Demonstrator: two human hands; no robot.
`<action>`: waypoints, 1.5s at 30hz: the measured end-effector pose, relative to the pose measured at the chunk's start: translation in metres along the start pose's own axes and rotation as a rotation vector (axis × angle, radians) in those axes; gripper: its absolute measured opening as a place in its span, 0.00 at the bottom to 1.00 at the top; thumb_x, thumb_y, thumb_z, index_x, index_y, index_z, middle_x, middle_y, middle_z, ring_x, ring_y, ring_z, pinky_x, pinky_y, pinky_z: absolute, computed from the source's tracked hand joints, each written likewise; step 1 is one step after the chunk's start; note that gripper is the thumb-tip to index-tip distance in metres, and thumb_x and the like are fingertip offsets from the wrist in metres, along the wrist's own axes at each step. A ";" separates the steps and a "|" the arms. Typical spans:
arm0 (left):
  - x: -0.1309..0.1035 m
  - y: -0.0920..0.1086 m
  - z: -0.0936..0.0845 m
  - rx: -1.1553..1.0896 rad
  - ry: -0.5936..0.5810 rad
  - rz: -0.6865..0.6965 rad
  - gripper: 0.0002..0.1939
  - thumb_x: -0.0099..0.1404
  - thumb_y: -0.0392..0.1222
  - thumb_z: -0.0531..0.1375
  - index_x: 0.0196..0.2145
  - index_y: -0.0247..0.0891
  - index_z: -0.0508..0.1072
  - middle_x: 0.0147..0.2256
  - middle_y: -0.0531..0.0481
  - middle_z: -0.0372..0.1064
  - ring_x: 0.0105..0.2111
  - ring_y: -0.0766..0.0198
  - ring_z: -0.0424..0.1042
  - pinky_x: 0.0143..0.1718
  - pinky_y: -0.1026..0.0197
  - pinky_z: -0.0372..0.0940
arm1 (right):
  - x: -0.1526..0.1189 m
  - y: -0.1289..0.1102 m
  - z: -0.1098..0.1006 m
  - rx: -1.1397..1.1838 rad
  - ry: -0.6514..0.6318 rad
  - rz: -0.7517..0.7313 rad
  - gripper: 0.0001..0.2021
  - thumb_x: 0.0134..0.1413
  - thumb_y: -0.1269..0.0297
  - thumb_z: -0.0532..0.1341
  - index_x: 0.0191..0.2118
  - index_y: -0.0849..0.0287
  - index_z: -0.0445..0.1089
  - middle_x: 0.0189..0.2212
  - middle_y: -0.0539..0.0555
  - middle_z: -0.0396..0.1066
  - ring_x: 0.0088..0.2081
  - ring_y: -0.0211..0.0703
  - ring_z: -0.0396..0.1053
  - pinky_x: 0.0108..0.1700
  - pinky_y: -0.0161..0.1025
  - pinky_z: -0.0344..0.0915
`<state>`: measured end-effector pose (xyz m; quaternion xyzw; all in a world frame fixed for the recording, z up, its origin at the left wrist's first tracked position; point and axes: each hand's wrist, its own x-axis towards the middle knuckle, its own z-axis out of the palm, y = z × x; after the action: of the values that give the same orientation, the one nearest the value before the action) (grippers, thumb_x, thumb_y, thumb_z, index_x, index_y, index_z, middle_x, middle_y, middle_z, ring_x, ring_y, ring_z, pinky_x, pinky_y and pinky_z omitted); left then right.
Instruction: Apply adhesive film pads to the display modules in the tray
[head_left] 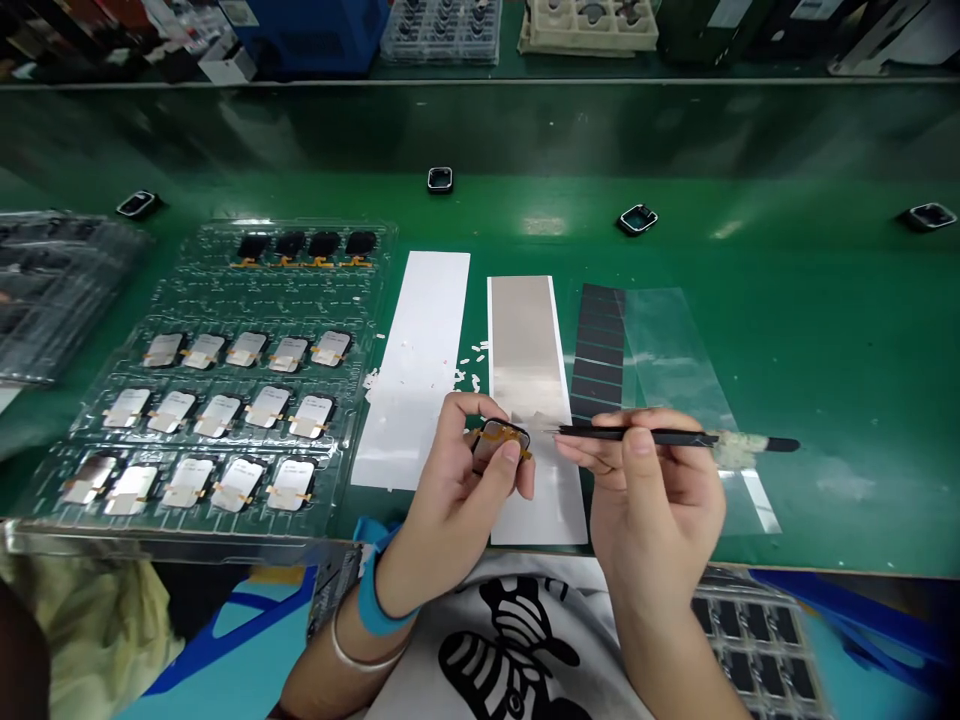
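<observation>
Held between the fingers and thumb of my left hand (469, 475) is a small square screen module (491, 447) with a gold flex strip. My right hand (652, 490) grips black tweezers (675, 437) wrapped in pale tape near the back end. The tweezers' tips point left, close to the module, with a small clear or silvery piece (534, 424) at them. Beneath both hands lies a white-edged sheet with a grey-beige film (521, 330). A white strip (427, 340) lies to its left, and a dark segmented strip (598, 350) to its right.
A clear tray (225, 300) with rows of silver and black modules stands at the left. Watch-like frames (440, 180) are spaced along the back of the green table (847, 400). Clear film (679, 350) lies right of the dark strip. Small white scraps (475, 382) lie between the sheets.
</observation>
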<state>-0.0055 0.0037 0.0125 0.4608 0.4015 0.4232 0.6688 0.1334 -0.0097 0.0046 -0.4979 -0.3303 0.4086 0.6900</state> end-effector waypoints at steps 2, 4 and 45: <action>0.001 -0.002 0.000 -0.001 0.006 0.009 0.06 0.75 0.43 0.52 0.44 0.43 0.55 0.25 0.58 0.64 0.26 0.70 0.63 0.27 0.67 0.57 | 0.001 0.000 0.001 0.028 -0.033 0.026 0.03 0.60 0.65 0.62 0.39 0.54 0.67 0.35 0.48 0.71 0.30 0.37 0.78 0.36 0.36 0.81; 0.002 -0.004 0.001 -0.009 0.006 0.021 0.06 0.75 0.43 0.52 0.44 0.43 0.55 0.25 0.58 0.63 0.27 0.69 0.63 0.28 0.67 0.58 | 0.001 0.001 0.002 0.052 -0.041 0.033 0.05 0.59 0.67 0.64 0.39 0.54 0.67 0.35 0.48 0.72 0.31 0.37 0.78 0.36 0.36 0.80; 0.000 -0.014 0.002 -0.069 0.043 0.140 0.04 0.77 0.41 0.47 0.46 0.46 0.60 0.33 0.55 0.66 0.30 0.75 0.65 0.29 0.74 0.61 | -0.008 0.009 0.011 0.037 -0.050 -0.019 0.06 0.58 0.73 0.63 0.38 0.54 0.68 0.31 0.47 0.76 0.38 0.42 0.80 0.37 0.35 0.79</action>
<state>-0.0014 -0.0002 -0.0004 0.4554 0.3678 0.4921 0.6443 0.1181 -0.0104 -0.0006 -0.4715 -0.3444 0.4204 0.6945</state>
